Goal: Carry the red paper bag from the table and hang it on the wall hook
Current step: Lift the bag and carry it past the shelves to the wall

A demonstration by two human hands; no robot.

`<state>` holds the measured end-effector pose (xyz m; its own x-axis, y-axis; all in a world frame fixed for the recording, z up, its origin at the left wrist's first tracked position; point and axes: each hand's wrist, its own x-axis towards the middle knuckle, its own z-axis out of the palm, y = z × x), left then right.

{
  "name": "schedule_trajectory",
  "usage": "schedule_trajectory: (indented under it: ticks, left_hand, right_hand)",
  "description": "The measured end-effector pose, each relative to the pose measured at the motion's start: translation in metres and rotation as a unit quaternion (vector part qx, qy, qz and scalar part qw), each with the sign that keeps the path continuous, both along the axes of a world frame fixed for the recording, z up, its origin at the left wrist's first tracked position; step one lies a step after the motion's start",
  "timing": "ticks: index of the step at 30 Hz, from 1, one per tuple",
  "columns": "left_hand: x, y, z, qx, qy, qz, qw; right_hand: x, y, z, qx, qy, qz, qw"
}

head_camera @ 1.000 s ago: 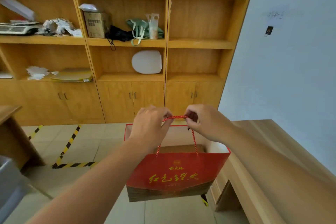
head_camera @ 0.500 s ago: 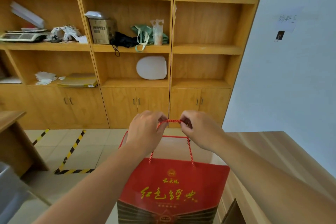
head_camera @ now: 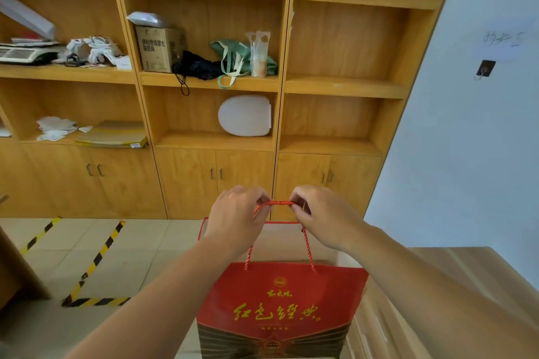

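Observation:
The red paper bag (head_camera: pixel 280 309) with gold lettering hangs in the air in front of me, low in the centre of the head view. Both hands hold its red rope handle (head_camera: pixel 275 203) stretched between them: my left hand (head_camera: pixel 236 220) pinches the left end, my right hand (head_camera: pixel 322 216) the right end. The wall hook (head_camera: pixel 485 68), a small dark square with a metal peg, sits on the pale wall at the upper right, well above and to the right of the bag.
A wooden table (head_camera: pixel 466 280) runs along the wall at the lower right, beside the bag. A tall wooden shelf unit (head_camera: pixel 285 84) with boxes, bags and a white lid fills the back. Yellow-black tape (head_camera: pixel 96 265) marks the tiled floor at left.
The view has tilted upward and come nearer to the shelves. The bag now sits lower in view, and the hook appears lower on the wall. Both hands keep the same grip.

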<state>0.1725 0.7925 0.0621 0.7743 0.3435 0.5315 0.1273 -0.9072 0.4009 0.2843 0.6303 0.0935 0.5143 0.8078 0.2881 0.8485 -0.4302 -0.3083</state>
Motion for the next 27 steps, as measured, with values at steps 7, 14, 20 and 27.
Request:
schedule_trajectory:
  ticks: [7, 14, 20, 27]
  left_hand:
    - [0.084, 0.076, 0.007, 0.017, -0.013, -0.026, 0.999]
    - [0.173, 0.135, 0.007, 0.012, -0.023, -0.024, 0.999]
    - [0.261, 0.186, 0.005, 0.021, -0.006, -0.012, 1.0]
    - [0.354, 0.235, 0.013, 0.037, 0.028, -0.024, 0.999]
  right_hand:
    - [0.082, 0.072, 0.0, 0.011, 0.005, -0.015, 1.0]
    - [0.168, 0.133, 0.001, 0.02, 0.003, -0.026, 0.999]
    - [0.256, 0.185, -0.002, 0.019, 0.008, -0.027, 0.999]
    - [0.352, 0.234, 0.002, -0.006, 0.006, -0.017, 1.0]
